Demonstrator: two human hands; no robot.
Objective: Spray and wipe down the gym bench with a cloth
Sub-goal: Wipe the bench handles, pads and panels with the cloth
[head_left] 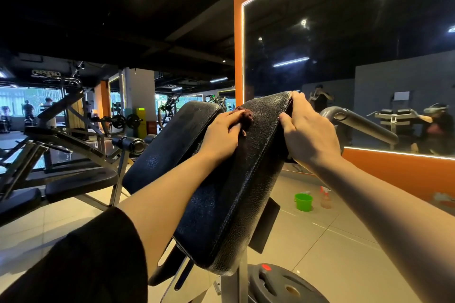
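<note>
Two black padded bench pads sit side by side in front of me, the right pad [248, 179] nearer and the left pad [172, 138] behind it. My left hand [221, 135] presses a dark brown cloth [246, 115] into the gap between the pads, near their top. My right hand [307, 130] grips the right pad's upper right edge, thumb on top and fingers round the side. A spray bottle [325, 198] with a red trigger stands on the floor at the right, away from both hands.
A green bucket [303, 202] stands on the tiled floor next to the spray bottle. A weight plate [283, 285] lies under the bench. A curved metal handle [357, 123] juts right. Other benches [81, 179] stand left. An orange-framed mirror [344, 56] fills the right wall.
</note>
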